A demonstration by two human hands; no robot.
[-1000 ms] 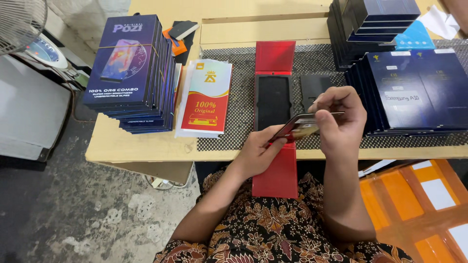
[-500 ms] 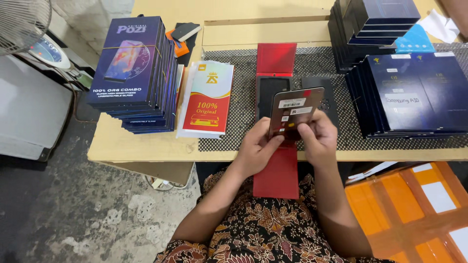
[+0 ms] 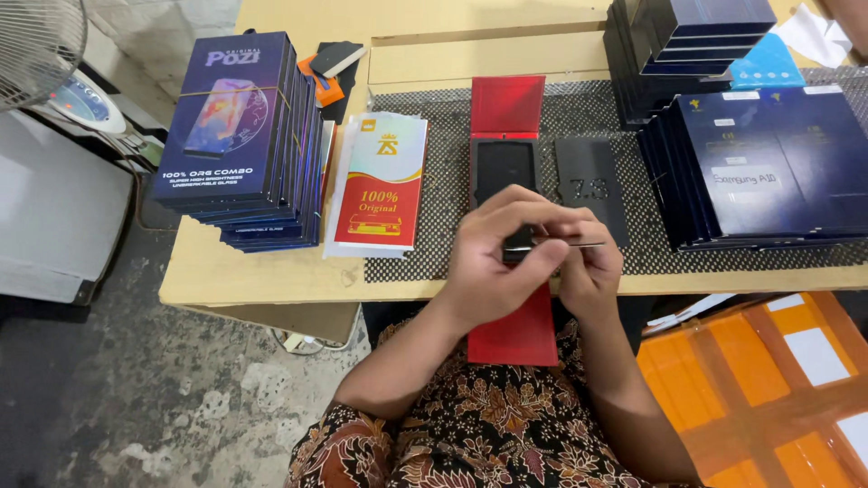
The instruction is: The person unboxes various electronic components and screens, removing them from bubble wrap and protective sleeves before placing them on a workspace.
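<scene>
Both my hands grip a thin dark phone screen panel (image 3: 562, 241), now seen nearly edge-on above the table's front edge. My left hand (image 3: 497, 248) wraps over its left end with the thumb underneath. My right hand (image 3: 588, 262) pinches the right side. Under the hands lies an open red box: its flap (image 3: 513, 330) hangs over the table edge, its black tray (image 3: 503, 165) sits on the mat, and its red lid (image 3: 506, 106) stands farther back. A black foam insert (image 3: 589, 185) lies to the right of the tray.
A stack of dark blue boxes (image 3: 237, 136) stands at the left, with red-and-white boxes (image 3: 384, 181) beside it. More dark boxes (image 3: 768, 167) fill the right side. A wooden table (image 3: 271, 271) carries a black patterned mat (image 3: 443, 217). Orange sheets (image 3: 768, 380) lie lower right, a fan (image 3: 36, 45) upper left.
The panel, held upright with its labelled back facing me half a second ago, has been tilted flat and edge-on. Both hands dropped slightly toward the table edge.
</scene>
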